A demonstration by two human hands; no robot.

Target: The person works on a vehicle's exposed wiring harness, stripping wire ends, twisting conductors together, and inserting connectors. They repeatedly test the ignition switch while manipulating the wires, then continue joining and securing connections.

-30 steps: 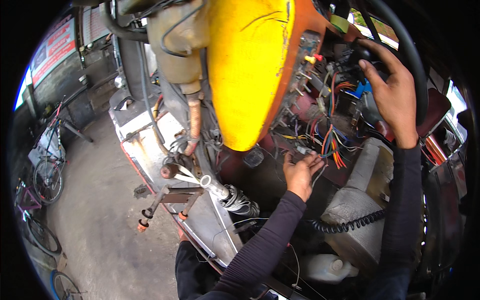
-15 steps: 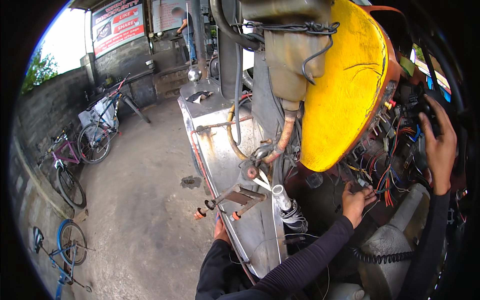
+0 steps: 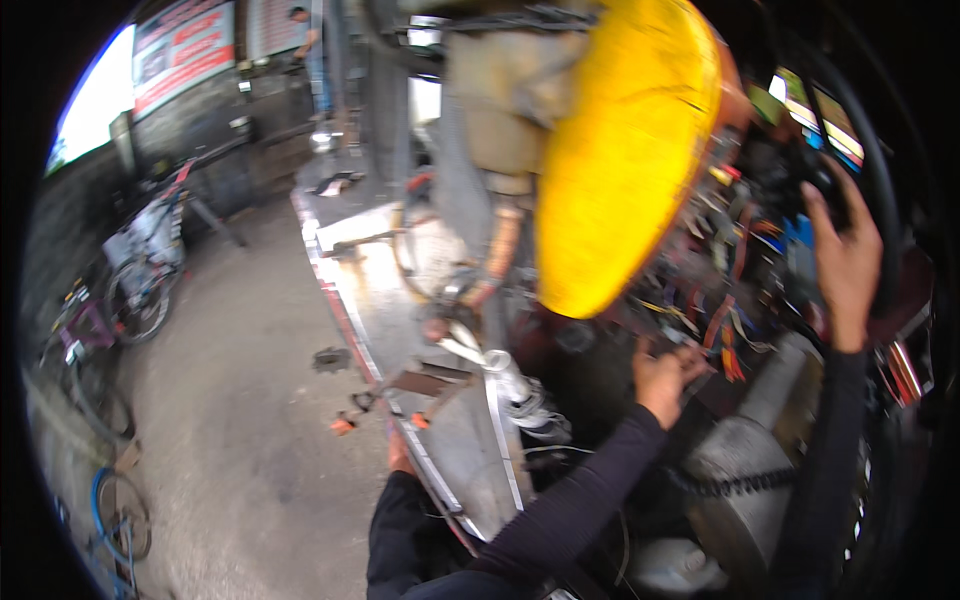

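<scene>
My left hand (image 3: 660,382) has its fingers bent inward beside a bundle of coloured wires (image 3: 722,345). Blur hides what lies between its fingertips. Farther right, my right hand (image 3: 848,250) is raised with thumb and fingers apart, against dark parts near a black steering wheel (image 3: 868,130). The wires and their connectors hang from an opened dashboard behind a yellow, cracked panel (image 3: 630,160). Another person's hand (image 3: 400,455), in a black sleeve, rests at the edge of a metal body panel (image 3: 385,330) on the left.
A grey casing (image 3: 745,455) with a coiled black cord (image 3: 740,485) lies below my hands. A stained tank-like container (image 3: 510,110) hangs left of the yellow panel. A metal tube with coiled wire (image 3: 530,400) stands nearby. Bicycles (image 3: 140,290) line the wall; a person (image 3: 316,60) stands far back.
The view has swung, shifting the scene left and slightly up, and is now blurred. Both my hands keep nearly the same places among the wiring.
</scene>
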